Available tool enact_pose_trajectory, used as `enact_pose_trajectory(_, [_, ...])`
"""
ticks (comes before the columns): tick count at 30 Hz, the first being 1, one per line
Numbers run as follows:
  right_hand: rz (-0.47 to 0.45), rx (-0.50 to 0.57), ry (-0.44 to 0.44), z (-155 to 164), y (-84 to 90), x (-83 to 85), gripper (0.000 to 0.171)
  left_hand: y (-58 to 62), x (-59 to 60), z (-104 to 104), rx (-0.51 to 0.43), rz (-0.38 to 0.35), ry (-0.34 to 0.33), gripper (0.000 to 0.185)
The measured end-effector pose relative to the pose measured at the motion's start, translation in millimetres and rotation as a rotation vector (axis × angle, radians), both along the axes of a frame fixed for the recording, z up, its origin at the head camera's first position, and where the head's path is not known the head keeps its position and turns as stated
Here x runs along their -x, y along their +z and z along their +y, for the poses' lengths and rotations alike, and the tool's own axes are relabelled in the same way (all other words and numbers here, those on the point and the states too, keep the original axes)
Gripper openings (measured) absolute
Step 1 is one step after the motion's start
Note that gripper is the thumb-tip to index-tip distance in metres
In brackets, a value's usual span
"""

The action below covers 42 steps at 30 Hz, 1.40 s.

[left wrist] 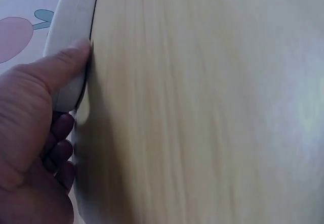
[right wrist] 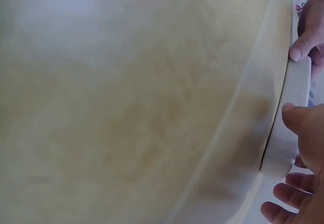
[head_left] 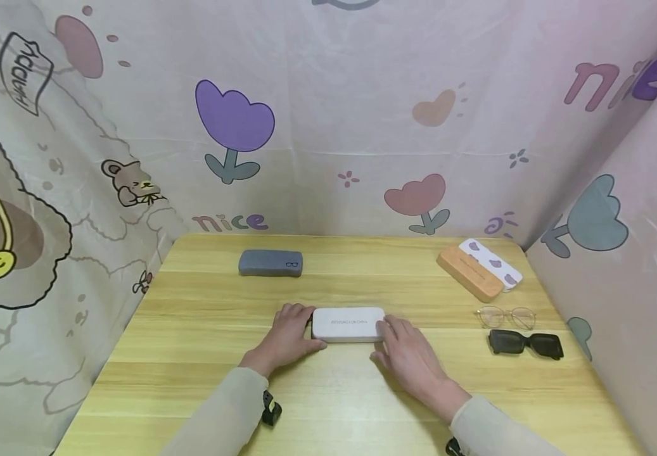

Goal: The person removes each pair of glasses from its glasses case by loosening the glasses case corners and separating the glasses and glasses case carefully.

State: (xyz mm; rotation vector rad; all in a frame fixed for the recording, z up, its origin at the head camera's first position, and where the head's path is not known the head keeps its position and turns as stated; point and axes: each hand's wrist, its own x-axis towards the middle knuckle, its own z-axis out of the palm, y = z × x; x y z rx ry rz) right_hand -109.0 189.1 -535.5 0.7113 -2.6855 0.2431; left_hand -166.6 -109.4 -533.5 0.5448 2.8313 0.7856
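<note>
A white glasses case with small print on its lid lies closed on the table between both hands. My left hand grips its left end, the thumb along the front side and the other fingers round the end. At the opposite end is my right hand, its fingertips touching the right edge of the case. In the right wrist view, the right thumb sits by the front side and the other fingers are loosely spread. Both hands rest low, near the tabletop.
A blue-grey glasses case lies at the back left. At the back right, an orange case lies beside a white patterned case. Thin-framed glasses and black sunglasses lie nearer. Printed curtains surround the wooden table.
</note>
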Motion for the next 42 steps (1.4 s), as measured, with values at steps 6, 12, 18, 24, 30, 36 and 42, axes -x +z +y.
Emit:
enact_pose_trajectory(6, [-0.083,-0.056,0.0,-4.6,-1.6,-8.9,0.086,3.4,-8.9,14.5,0.053,0.153,0.089,0.072])
enact_pose_trajectory(12, [-0.084,-0.091,0.0,-16.6,-3.8,-13.9,0.092,8.2,-28.2,39.0,0.163,0.331,0.091,0.059])
enact_pose_trajectory(18, [-0.112,-0.093,-0.025,-27.3,-2.9,-16.6,0.073,12.2,-48.7,57.8,0.303,0.356,-0.042,0.067])
enact_pose_trajectory(24, [-0.097,-0.088,0.002,-41.3,-2.6,-11.2,0.069,12.4,-55.4,61.3,0.34,0.294,-0.074,0.083])
enact_pose_trajectory(30, [-0.053,-0.086,0.045,-56.6,-2.1,3.6,0.065,14.0,-45.0,50.1,0.365,0.26,-0.065,0.086])
enact_pose_trajectory(36, [-0.098,-0.081,0.055,-80.4,3.2,25.3,0.064,19.4,-31.8,37.8,0.372,0.222,0.001,0.086])
enact_pose_trajectory(42, [-0.087,-0.096,0.096,-108.9,4.8,42.3,0.063,22.3,-18.8,13.9,0.359,0.183,0.067,0.085])
